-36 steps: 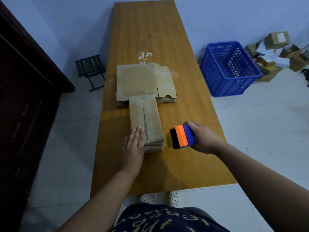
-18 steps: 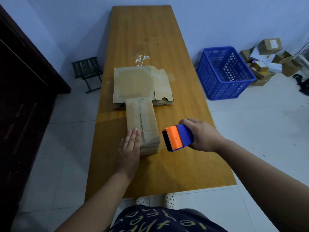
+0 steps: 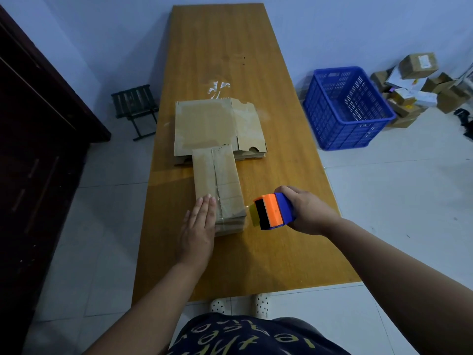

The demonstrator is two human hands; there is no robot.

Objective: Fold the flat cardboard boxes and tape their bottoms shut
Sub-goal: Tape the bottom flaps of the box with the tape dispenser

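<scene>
Wooden table [image 3: 222,47], cardboard boxes [image 3: 202,124], blue crate [image 3: 330,124]

Left hand [image 3: 198,228] presses folded box [image 3: 217,183]; right hand [image 3: 311,211] grips tape dispenser [image 3: 273,211].

Worktop [image 3: 225,47]: I read warm orange-brown wood grain.
Folded box [image 3: 217,180]: plain tan cardboard.
Flat boxes [image 3: 204,124]: the same tan on my feed.
Tape dispenser [image 3: 273,211]: orange front, blue body, black mouth.
Crate [image 3: 340,134]: bright blue, slotted lattice.
Shirt [image 3: 243,336]: dark, pale yellow lettering.
</scene>
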